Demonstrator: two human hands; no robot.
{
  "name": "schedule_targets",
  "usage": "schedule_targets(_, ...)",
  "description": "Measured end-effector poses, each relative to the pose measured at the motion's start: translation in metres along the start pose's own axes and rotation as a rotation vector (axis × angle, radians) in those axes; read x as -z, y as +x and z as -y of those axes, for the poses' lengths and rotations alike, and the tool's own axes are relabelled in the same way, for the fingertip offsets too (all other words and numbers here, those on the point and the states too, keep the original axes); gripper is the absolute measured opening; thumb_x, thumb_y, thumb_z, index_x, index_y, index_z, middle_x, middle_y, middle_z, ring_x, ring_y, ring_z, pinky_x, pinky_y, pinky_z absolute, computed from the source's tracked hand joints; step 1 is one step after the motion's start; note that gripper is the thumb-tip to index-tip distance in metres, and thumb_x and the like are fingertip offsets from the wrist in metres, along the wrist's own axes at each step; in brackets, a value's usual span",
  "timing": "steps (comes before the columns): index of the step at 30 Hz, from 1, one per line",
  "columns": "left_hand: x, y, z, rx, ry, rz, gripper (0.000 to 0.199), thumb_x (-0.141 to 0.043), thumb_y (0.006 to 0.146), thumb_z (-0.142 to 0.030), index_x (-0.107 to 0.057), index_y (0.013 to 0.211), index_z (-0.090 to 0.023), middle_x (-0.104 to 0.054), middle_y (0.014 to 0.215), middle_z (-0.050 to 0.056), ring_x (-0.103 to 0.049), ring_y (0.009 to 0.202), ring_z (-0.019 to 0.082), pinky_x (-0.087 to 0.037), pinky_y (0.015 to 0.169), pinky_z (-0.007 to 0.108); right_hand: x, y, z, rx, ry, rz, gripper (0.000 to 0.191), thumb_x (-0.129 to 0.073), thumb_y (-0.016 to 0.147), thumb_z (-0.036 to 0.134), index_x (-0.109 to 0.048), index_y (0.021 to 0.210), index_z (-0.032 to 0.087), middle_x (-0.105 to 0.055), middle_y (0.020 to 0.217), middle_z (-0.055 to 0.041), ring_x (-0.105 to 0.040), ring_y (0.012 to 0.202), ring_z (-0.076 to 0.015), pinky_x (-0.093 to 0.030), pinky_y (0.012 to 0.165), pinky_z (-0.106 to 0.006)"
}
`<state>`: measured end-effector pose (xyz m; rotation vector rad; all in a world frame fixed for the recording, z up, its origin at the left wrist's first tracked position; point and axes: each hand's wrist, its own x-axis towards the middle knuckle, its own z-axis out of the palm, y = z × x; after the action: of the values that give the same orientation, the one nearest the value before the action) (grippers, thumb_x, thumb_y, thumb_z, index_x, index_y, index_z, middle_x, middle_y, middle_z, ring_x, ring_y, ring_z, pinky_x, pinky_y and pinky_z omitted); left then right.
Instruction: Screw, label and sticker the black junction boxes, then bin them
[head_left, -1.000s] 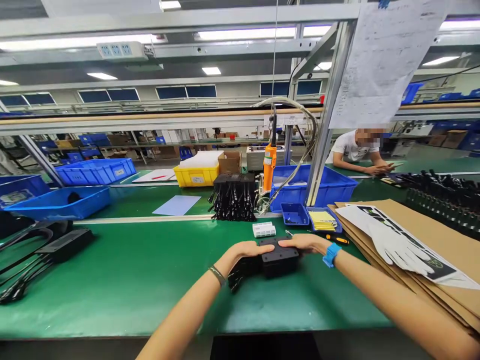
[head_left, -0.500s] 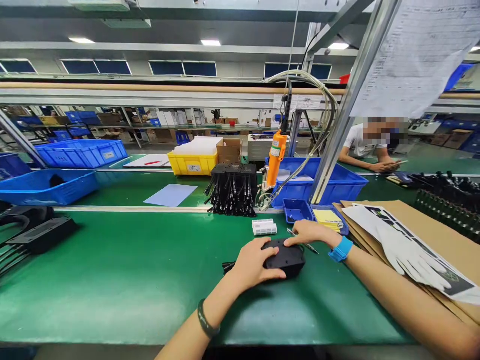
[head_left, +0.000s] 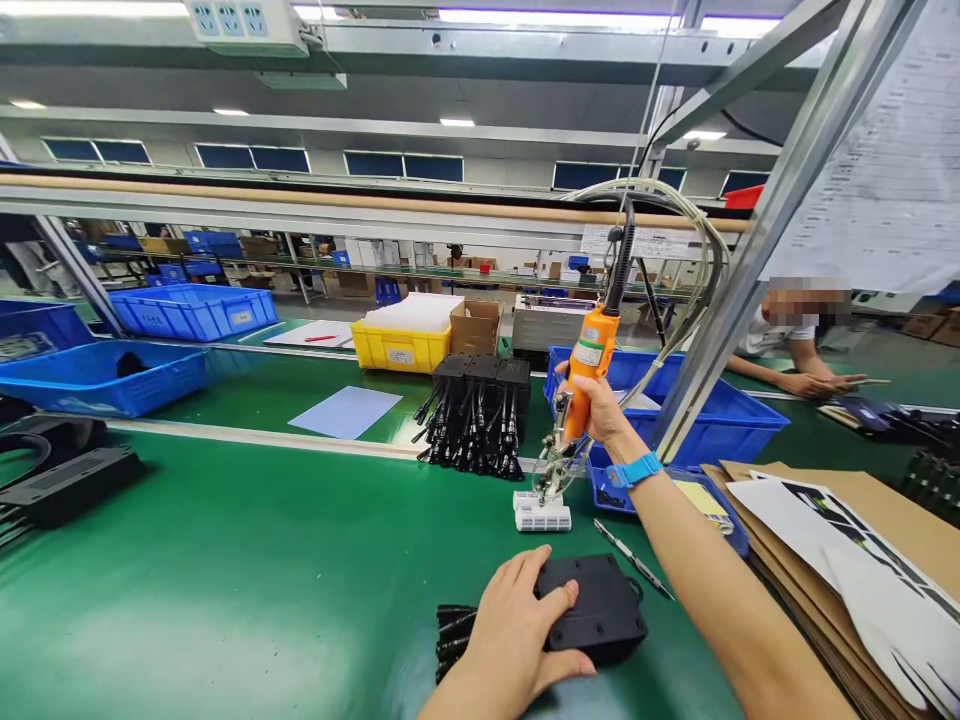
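My left hand point(head_left: 514, 630) rests over the left end of a black box point(head_left: 604, 615), its thumb and fingers gripping the top and side. Screw holes dot the lid, and black cable plugs point(head_left: 454, 632) stick out to the left under my wrist. With my right hand point(head_left: 600, 408) I grasp an orange electric screwdriver point(head_left: 592, 345) that hangs from a cord. Its metal lower end reaches down to a pair of white ribbed blocks point(head_left: 543, 516) on the green bench. A pen point(head_left: 634, 560) lies between the box and my right forearm.
Stacked black units with cables point(head_left: 480, 400) stand behind the bench strip. A blue bin point(head_left: 720, 430) and a small blue tray point(head_left: 611, 495) are near the right arm. Cardboard sheets point(head_left: 787, 530) lie at right. Another person's hands point(head_left: 817, 384) are across the bench.
My right hand has left the black box and closed round the screwdriver, which now hangs tilted. My left hand stays on the box. The view has shifted.
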<state>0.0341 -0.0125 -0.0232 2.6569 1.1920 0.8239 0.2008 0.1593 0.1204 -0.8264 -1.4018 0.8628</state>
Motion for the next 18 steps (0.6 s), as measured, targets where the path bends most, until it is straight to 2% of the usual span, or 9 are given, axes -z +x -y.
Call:
schedule_targets(3,0.001,0.0,0.0,0.003,0.018,-0.04,0.073,-0.081,0.055,-0.067,-0.069,0.116,-0.029,-0.06,0.128,0.018,-0.061,0.113,0.037,-0.055,0.09,0.052,-0.003,-0.019,0.025,0.006,0.036,-0.106,0.047,-0.059,0.075,0.065,-0.06,0.089,0.02,-0.046,0.051,0.007,-0.042,0.039,-0.0085,-0.038,0.039,-0.022)
schedule_targets(6,0.001,0.002,-0.002,0.028,0.037,-0.041,0.072,-0.084,0.054,-0.064,-0.069,0.116,-0.029,-0.062,0.124,0.017,-0.064,0.108,0.036,-0.056,0.088,0.05,0.002,-0.038,0.06,0.057,0.01,-0.208,0.053,-0.05,0.082,0.069,-0.064,0.093,0.019,-0.049,0.054,0.0049,-0.044,0.04,-0.0086,-0.036,0.037,-0.022)
schedule_targets(10,0.002,0.004,-0.006,0.041,0.042,-0.023,0.07,-0.088,0.054,-0.056,-0.07,0.115,-0.027,-0.063,0.124,0.018,-0.066,0.105,0.036,-0.057,0.086,0.049,0.006,-0.06,0.096,0.147,-0.059,-0.267,0.052,-0.042,0.088,0.067,-0.064,0.092,0.02,-0.05,0.055,0.003,-0.048,0.042,-0.0106,-0.039,0.038,-0.024)
schedule_targets(14,0.005,0.005,-0.009,0.046,0.057,-0.02,0.066,-0.09,0.054,-0.05,-0.072,0.112,-0.025,-0.064,0.123,0.019,-0.066,0.104,0.036,-0.057,0.086,0.049,0.001,-0.068,0.107,0.198,-0.086,-0.274,0.042,-0.051,0.087,0.062,-0.061,0.091,0.021,-0.052,0.056,0.0032,-0.049,0.043,-0.0107,-0.043,0.041,-0.025)
schedule_targets(18,0.006,0.006,-0.01,0.05,0.067,-0.026,0.063,-0.091,0.055,-0.046,-0.072,0.111,-0.024,-0.064,0.121,0.019,-0.067,0.103,0.035,-0.058,0.085,0.048,0.005,-0.069,0.107,0.178,-0.067,-0.286,0.047,-0.054,0.084,0.064,-0.062,0.091,0.019,-0.051,0.055,0.0038,-0.049,0.043,-0.0103,-0.043,0.041,-0.025)
